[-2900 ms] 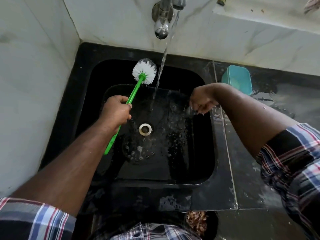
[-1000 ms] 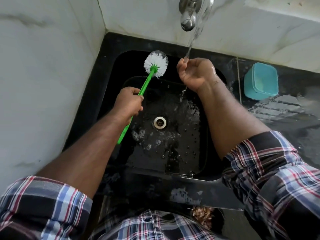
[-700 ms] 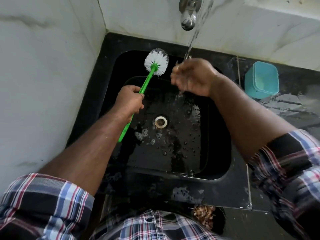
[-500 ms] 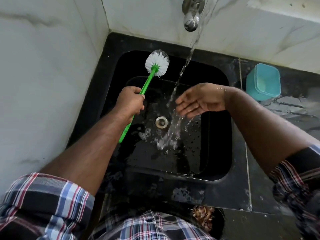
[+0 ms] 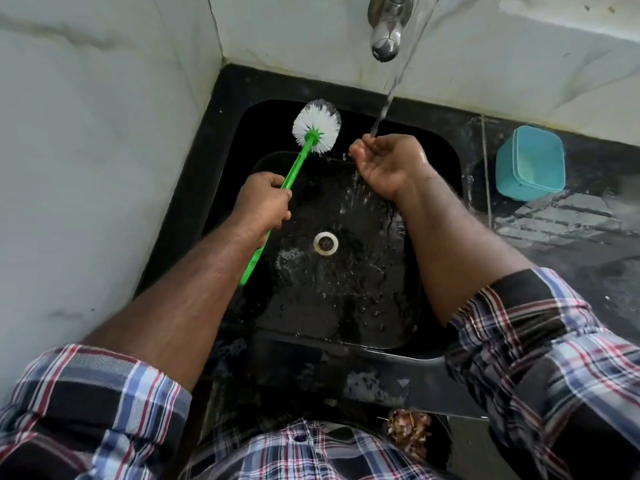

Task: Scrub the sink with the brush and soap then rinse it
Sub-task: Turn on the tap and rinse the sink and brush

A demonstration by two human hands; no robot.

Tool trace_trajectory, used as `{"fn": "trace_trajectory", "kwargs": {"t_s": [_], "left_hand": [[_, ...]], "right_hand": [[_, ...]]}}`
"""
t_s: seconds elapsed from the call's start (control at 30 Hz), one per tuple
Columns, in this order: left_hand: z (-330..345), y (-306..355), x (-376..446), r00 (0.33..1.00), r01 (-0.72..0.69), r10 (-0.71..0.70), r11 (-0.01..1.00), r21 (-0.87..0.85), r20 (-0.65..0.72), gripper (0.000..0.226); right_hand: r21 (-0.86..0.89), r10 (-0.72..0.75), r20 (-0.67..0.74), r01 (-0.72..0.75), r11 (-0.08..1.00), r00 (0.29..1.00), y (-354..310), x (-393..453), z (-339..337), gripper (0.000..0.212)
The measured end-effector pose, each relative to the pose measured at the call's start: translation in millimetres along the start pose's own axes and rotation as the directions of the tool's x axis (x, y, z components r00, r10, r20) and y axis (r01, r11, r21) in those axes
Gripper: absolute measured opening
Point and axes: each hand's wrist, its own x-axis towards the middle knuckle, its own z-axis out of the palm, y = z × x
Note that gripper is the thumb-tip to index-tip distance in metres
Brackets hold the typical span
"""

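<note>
A black sink (image 5: pixel 221 161) sits in a corner of white marble walls, its basin floor wet and speckled with drops around a white drain ring (image 5: pixel 325 242). My left hand (image 5: pixel 263 202) is shut on the green handle of a brush (image 5: pixel 317 125), whose round white bristle head is raised near the basin's back left wall. Water pours from the metal tap (image 5: pixel 385 32) onto my right hand (image 5: pixel 388 164), which is cupped palm up under the stream with fingers curled and nothing solid in it.
A teal plastic container (image 5: pixel 530 168) stands on the wet black counter (image 5: pixel 571 258) to the right of the sink. White marble walls close the left and back sides. A dark bowl of brownish scraps (image 5: pixel 408 431) sits below the sink's front edge.
My right hand swung down with spread fingers, splashing water into the basin, then rose back under the stream and cupped again. The brush stayed raised in my left hand.
</note>
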Motion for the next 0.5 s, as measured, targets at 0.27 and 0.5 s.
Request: {"fn": "trace_trajectory", "kwargs": {"t_s": [0.27, 0.5], "left_hand": [[-5.1, -1.0, 0.7, 1.0, -0.004, 0.004, 1.0, -0.003, -0.008, 0.032], [-7.3, -2.3, 1.4, 1.0, -0.004, 0.004, 1.0, 0.014, -0.01, 0.036]], "right_hand": [[-0.11, 0.067, 0.191, -0.046, 0.993, 0.979, -17.1, -12.5, 8.5, 0.022], [-0.976, 0.379, 0.021, -0.063, 0.208, 0.925, -29.3, -31.1, -11.1, 0.029]]}}
